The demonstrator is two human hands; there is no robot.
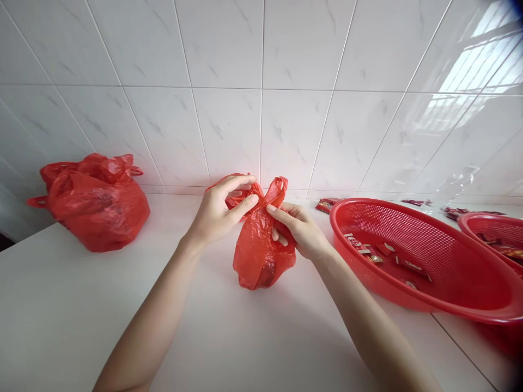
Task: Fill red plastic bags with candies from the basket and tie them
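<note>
A red plastic bag with something dark inside hangs or rests at the middle of the white counter, its top gathered and twisted. My left hand pinches the gathered top from the left, thumb against the plastic. From the right, my right hand grips the neck of the same bag, thumb in front and fingers partly behind it. One handle loop stands up between the hands. More red plastic shows behind my left hand. Whether the bag's bottom touches the counter is hard to tell.
A filled red bag sits at the left. At the right, a large red basket holds several small wrapped packets, with a second red basket beyond it. Loose packets lie along the tiled wall.
</note>
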